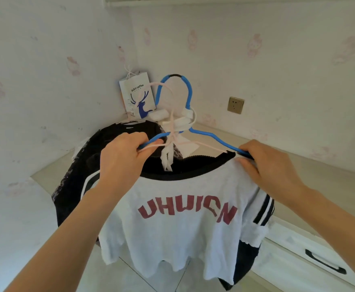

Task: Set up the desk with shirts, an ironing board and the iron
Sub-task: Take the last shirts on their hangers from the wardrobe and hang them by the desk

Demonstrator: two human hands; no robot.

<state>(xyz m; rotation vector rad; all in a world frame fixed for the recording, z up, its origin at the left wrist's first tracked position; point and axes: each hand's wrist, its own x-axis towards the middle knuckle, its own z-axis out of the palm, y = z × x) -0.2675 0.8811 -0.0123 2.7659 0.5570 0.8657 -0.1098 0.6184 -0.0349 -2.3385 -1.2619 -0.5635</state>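
Two hands hold a blue hanger (pixel 212 137) at centre frame, one on each arm of it. The left hand (pixel 123 157) has its fingers curled round the hanger's left arm, together with a thin pink hanger (pixel 185 143) lying against it. The right hand (pixel 267 165) pinches the right arm's end where the shoulder of a white shirt (pixel 178 218) meets it. That shirt, with red lettering and black collar, hangs below both grips, filling the lower centre. A black garment (pixel 84 165) hangs behind it at left. White cloth strips (pixel 168 161) dangle from the hanger necks. A paper coffee bag (pixel 137 98) stands in the desk (pixel 330 186) corner, upper centre; a wall socket (pixel 235 105) sits to its right.
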